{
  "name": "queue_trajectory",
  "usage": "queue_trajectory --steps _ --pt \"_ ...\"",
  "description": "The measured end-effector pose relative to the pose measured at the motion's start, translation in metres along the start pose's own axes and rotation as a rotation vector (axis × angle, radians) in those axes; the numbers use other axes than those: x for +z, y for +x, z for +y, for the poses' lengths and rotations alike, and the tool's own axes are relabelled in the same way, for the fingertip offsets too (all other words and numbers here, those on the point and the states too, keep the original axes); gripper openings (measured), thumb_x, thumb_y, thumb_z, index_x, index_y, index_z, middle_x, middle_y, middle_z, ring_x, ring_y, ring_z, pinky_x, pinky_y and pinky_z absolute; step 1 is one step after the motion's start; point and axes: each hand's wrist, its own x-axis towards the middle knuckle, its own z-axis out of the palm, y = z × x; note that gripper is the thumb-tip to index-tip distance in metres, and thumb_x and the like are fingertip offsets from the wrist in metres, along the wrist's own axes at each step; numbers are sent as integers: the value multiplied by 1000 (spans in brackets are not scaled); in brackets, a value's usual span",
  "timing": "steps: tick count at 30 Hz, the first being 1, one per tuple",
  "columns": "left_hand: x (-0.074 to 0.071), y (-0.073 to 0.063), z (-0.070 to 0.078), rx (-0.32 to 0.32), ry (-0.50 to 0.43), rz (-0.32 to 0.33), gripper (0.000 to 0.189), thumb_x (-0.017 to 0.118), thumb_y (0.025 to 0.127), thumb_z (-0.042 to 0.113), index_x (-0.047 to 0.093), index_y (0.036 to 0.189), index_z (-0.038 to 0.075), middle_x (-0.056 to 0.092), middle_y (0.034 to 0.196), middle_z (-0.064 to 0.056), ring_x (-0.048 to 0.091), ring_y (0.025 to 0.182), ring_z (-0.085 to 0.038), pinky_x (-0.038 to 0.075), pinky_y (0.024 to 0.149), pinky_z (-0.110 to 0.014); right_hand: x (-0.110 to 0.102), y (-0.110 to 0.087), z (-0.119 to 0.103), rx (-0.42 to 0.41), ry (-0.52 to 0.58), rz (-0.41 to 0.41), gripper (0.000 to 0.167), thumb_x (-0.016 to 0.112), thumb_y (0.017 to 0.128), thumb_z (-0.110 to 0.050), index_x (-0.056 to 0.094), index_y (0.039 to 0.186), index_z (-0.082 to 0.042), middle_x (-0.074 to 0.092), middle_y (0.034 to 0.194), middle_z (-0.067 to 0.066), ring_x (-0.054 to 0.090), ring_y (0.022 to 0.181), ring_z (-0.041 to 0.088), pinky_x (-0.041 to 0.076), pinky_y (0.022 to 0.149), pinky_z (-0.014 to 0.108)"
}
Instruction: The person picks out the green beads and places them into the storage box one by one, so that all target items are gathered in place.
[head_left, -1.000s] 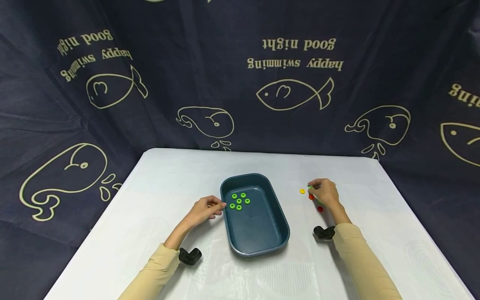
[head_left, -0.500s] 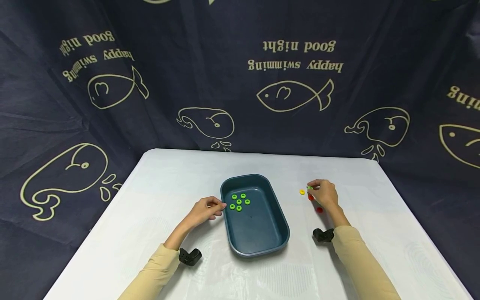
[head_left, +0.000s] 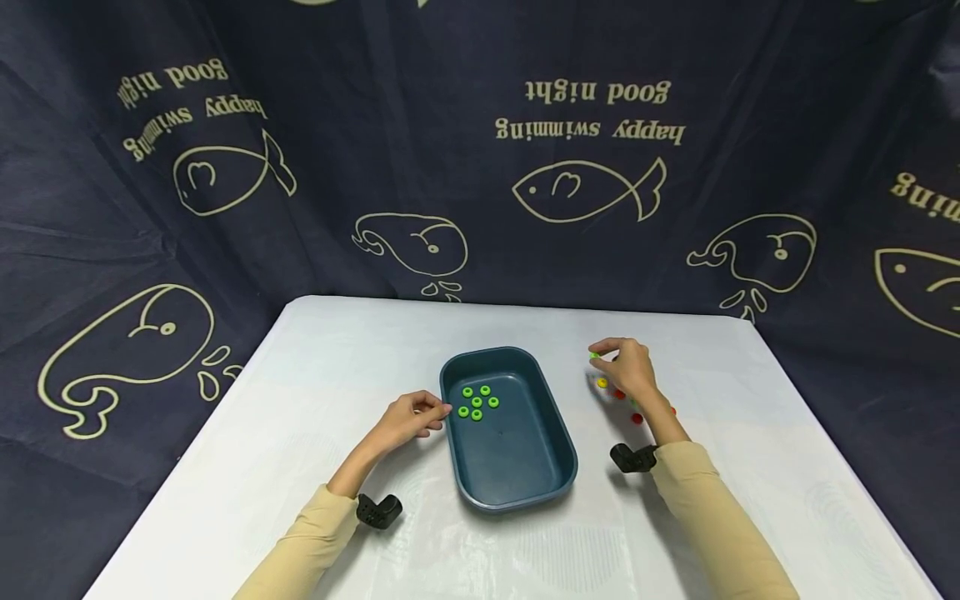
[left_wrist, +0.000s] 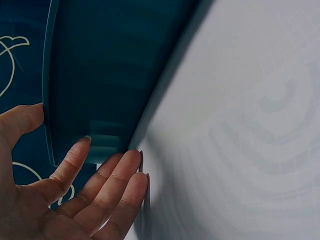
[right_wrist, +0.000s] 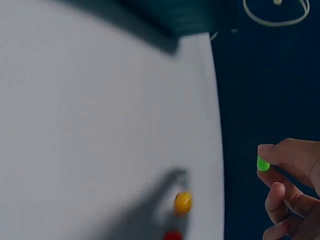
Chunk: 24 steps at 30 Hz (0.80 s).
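My right hand [head_left: 628,367] pinches a small bright green ring-shaped bead [right_wrist: 263,163] between thumb and index finger, raised above the table at the right. Its other fingers curl loosely below. Under and beside that hand lie a yellow bead [head_left: 602,383], a red bead [head_left: 637,418] and a few more, partly hidden by the hand and wrist. At the left side of a dark blue-green plastic bin [head_left: 517,454], my left hand [head_left: 408,421] holds the wall, thumb at the rim and index finger against the outside. Several green beads [head_left: 476,402] lie on the bin's floor, toward its left side.
A white-covered table [head_left: 360,342] carries everything. Behind it hangs a dark blue curtain [head_left: 465,125] with fish and whale drawings. A black wrist device sits on the left wrist [head_left: 379,511] and another on the right wrist [head_left: 632,457].
My right hand has lifted the green bead from the group of beads and moved up and a little left with it. The left hand and bin stay in place.
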Motion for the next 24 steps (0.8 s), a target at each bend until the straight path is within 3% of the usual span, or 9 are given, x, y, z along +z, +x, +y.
queue_trajectory --steps 5,12,24 --pt "-1 -2 2 7 4 4 37 61 90 35 61 104 1 66 97 -17 69 87 -26 58 73 -36 6 3 -22 -95 43 8 19 72 82 -11 72 99 -4 72 100 15 64 75 27 49 61 30" --pt "-5 -25 36 28 0 -32 33 57 94 24 59 107 -6 63 103 -28 66 96 -39 57 79 -45 16 8 -52 -153 89 7 18 73 80 -10 73 98 -5 73 98 13 62 70 24 48 60 28" --pt "-4 -26 37 23 -12 -25 31 57 94 24 59 106 -5 63 103 -27 66 96 -39 57 79 -44 34 10 -80 -174 114 -25 17 73 80 -9 73 97 -6 73 96 12 60 68 22 45 57 25"
